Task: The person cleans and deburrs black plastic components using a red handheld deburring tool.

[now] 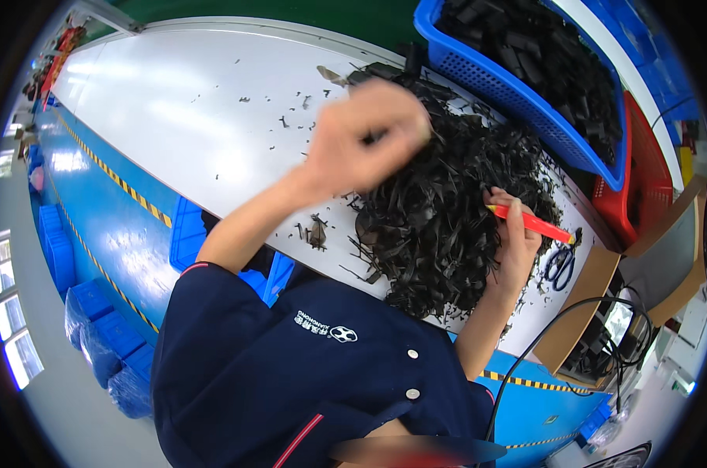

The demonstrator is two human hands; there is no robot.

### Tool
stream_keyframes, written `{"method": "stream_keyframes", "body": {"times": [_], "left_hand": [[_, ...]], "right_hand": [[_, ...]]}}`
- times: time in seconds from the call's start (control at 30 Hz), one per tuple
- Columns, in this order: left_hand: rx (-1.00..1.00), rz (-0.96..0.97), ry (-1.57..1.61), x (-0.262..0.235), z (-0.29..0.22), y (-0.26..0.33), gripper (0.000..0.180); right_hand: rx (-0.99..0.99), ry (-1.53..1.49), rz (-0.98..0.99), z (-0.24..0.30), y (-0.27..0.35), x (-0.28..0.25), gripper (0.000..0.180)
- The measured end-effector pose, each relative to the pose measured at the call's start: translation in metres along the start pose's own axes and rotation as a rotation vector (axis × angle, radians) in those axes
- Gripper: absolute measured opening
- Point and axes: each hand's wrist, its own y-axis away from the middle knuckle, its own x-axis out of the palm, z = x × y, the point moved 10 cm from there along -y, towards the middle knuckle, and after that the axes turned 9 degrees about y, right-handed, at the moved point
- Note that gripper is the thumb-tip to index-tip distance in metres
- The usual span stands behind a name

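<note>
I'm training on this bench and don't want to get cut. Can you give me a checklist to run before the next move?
1. Red tool secure in the right hand: ok, gripped.
2. Left hand apart from the red tool: ok, raised well to its left.
3. Left hand's contents known: cannot tell, it is blurred.
4. Blade on the red tool covered: cannot tell, too small to make out.
5. Scissors put away: not ok, loose on the white table.
6. Work spot clear: not ok, black scraps heaped between the hands.
</note>
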Motion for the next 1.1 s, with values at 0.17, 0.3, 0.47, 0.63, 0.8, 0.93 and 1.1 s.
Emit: {"method": "stream_keyframes", "body": {"times": [0.17,0.3,0.47,0.63,0.8,0.93,1.1], "left_hand": [[-0.155,0.257,-0.636,-0.031,0.094,0.003,0.037],[-0.282,0.301,-0.311,-0.028,0.111,0.005,0.04],[-0.279,0.185,-0.262,-0.033,0.118,0.004,0.033],[-0.287,0.209,-0.267,-0.034,0.125,0.002,0.035],[-0.156,-0.024,-0.44,-0.068,0.097,-0.011,0.03],[-0.314,-0.171,0.281,-0.075,0.065,-0.03,0.033],[-0.464,0.03,0.811,-0.018,0.0,-0.05,0.037]], "right_hand": [[-0.241,-0.355,0.102,0.03,0.0,-0.003,0.021],[-0.339,-0.327,0.015,0.046,-0.002,-0.036,0.024],[0.007,0.007,0.059,0.027,-0.034,-0.001,0.025],[0.169,0.062,0.077,-0.014,-0.057,0.007,0.025],[-0.002,0.139,-0.094,0.017,-0.04,-0.005,0.024],[-0.22,0.23,-0.195,0.055,-0.02,-0.01,0.019],[-0.605,0.264,0.013,0.11,0.005,0.016,0.022]]}}
